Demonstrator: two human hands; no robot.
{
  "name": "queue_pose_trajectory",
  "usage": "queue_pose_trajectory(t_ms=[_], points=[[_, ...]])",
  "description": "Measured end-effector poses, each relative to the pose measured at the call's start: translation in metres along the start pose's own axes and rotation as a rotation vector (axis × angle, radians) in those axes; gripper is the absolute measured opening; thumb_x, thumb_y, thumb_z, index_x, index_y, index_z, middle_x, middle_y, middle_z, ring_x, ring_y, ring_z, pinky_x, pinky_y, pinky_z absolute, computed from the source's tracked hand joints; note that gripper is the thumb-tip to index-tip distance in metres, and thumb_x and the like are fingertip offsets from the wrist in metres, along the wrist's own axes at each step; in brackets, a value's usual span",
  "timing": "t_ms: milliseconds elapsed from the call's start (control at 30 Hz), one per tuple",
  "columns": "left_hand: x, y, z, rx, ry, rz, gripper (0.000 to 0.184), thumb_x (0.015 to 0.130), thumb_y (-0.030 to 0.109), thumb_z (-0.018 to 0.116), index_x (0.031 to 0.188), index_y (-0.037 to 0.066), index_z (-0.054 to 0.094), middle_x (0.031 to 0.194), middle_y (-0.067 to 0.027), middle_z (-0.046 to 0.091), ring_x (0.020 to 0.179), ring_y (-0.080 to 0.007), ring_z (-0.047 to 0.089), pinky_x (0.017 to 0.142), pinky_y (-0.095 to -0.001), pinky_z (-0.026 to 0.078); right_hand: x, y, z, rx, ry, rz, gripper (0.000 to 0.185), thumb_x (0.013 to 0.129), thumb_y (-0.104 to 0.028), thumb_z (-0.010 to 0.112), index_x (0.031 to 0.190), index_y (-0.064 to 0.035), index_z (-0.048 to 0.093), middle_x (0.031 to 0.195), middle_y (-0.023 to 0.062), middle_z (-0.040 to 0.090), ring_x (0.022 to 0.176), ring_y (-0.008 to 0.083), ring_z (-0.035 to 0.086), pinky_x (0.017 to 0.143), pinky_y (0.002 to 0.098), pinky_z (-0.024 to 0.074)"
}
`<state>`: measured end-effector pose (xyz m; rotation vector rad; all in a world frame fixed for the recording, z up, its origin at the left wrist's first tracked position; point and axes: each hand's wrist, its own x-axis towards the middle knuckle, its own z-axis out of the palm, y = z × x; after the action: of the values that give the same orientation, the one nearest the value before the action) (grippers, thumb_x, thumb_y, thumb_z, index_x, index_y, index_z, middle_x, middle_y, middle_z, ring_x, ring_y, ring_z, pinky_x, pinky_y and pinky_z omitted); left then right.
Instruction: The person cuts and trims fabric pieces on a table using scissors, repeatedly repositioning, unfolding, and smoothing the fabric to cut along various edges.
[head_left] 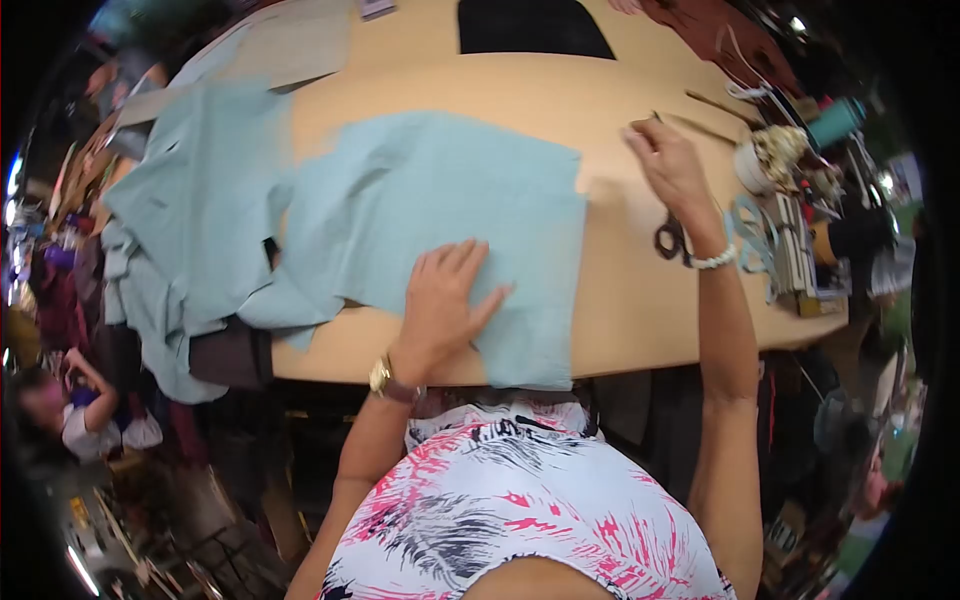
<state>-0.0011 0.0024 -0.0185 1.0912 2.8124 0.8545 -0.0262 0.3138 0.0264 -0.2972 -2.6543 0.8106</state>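
A light blue fabric piece (510,180) lies spread on the table, its lower edge reaching the table's front rim. My left hand (445,305) rests on it, fingers stretched out and thumb apart. To the right of the fabric, my right hand (668,165) is raised with its fingers pinched together. A small dark tip shows at those fingers, but what they hold is too blurred to name. Dark-handled scissors (668,240) show beside my right wrist, partly hidden by it. More crumpled light blue fabric (190,220) hangs over the table's left edge.
A black fabric piece (535,28) lies at the table's (630,330) far side. On the right stand a white container (755,168), a teal cylinder (838,122), light blue-handled scissors (752,235) and a holder with tools (795,255). Another person (90,410) is at the far left.
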Motion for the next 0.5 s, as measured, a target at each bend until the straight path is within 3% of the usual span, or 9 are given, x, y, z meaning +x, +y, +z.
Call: queue_pose_trajectory(t_ms=[67,100,167,200,300,400,467,500], points=[[0.022,-0.027,-0.021,0.053,0.309,0.005,0.041,0.078,0.024,0.063,0.11,0.001,0.054,0.11,-0.0168,0.057,0.104,-0.0334,0.05,0.089,-0.0384,0.039,0.013,-0.014,0.049,-0.078,-0.068,-0.004,0.054,0.081,-0.044,0.053,0.103,0.0056,0.056,0.098,0.0203,0.06,0.094,0.0318,0.056,0.079,0.039,0.0437],[0.035,-0.048,-0.034,0.203,0.474,0.036,0.038,0.078,0.025,0.062,0.106,0.0,0.055,0.111,-0.0173,0.054,0.101,-0.0322,0.05,0.086,-0.0406,0.04,0.013,-0.023,0.067,-0.172,-0.082,-0.009,0.054,0.08,-0.044,0.054,0.103,0.0046,0.056,0.098,0.0186,0.059,0.095,0.0305,0.055,0.079,0.0396,0.0431],[0.05,-0.089,-0.06,0.327,0.645,-0.157,0.038,0.079,0.023,0.06,0.108,-0.001,0.053,0.107,-0.0163,0.055,0.101,-0.0322,0.05,0.087,-0.0411,0.04,0.008,-0.039,0.093,-0.368,-0.103,-0.016,0.054,0.079,-0.045,0.056,0.104,0.0025,0.056,0.098,0.0152,0.059,0.097,0.0278,0.053,0.079,0.0409,0.042],[0.052,-0.108,-0.071,0.398,0.697,-0.289,0.037,0.079,0.022,0.059,0.108,-0.001,0.053,0.105,-0.0158,0.056,0.101,-0.0322,0.05,0.087,-0.041,0.04,0.001,-0.039,0.102,-0.366,-0.01,-0.092,0.049,0.078,-0.042,0.058,0.101,0.0016,0.056,0.096,0.0137,0.058,0.096,0.0267,0.052,0.079,0.0407,0.0413],[0.043,-0.173,-0.069,0.58,0.532,-0.668,0.03,0.08,0.02,0.058,0.103,0.001,0.056,0.105,-0.0153,0.056,0.101,-0.0317,0.05,0.087,-0.041,0.039,-0.028,-0.039,0.114,-0.238,0.172,-0.245,0.035,0.075,-0.03,0.064,0.091,-0.0009,0.054,0.089,0.0102,0.055,0.091,0.0246,0.05,0.077,0.0394,0.0394],[0.027,-0.177,-0.044,0.856,0.602,-0.409,0.023,0.081,0.018,0.056,0.098,0.002,0.057,0.107,-0.0138,0.056,0.103,-0.0295,0.049,0.087,-0.0407,0.038,-0.041,-0.034,0.112,0.033,0.181,-0.278,0.024,0.073,-0.018,0.066,0.083,-0.0021,0.052,0.082,0.0096,0.054,0.083,0.0255,0.051,0.075,0.0372,0.0392],[0.026,-0.169,-0.046,0.669,0.512,-0.494,0.019,0.082,0.016,0.055,0.095,0.003,0.058,0.102,-0.0138,0.057,0.1,-0.03,0.051,0.084,-0.0408,0.04,-0.051,-0.03,0.109,0.102,0.206,-0.31,0.02,0.073,-0.012,0.066,0.082,-0.0024,0.05,0.081,0.0108,0.056,0.077,0.0274,0.053,0.07,0.0369,0.0415],[0.025,-0.16,-0.051,0.576,0.467,-0.538,0.017,0.083,0.015,0.054,0.093,0.003,0.059,0.1,-0.0138,0.058,0.098,-0.0302,0.052,0.083,-0.0408,0.04,-0.057,-0.036,0.102,0.161,0.114,-0.2,0.02,0.073,-0.011,0.065,0.083,-0.0023,0.05,0.08,0.0117,0.057,0.074,0.0287,0.054,0.067,0.0367,0.0425]])
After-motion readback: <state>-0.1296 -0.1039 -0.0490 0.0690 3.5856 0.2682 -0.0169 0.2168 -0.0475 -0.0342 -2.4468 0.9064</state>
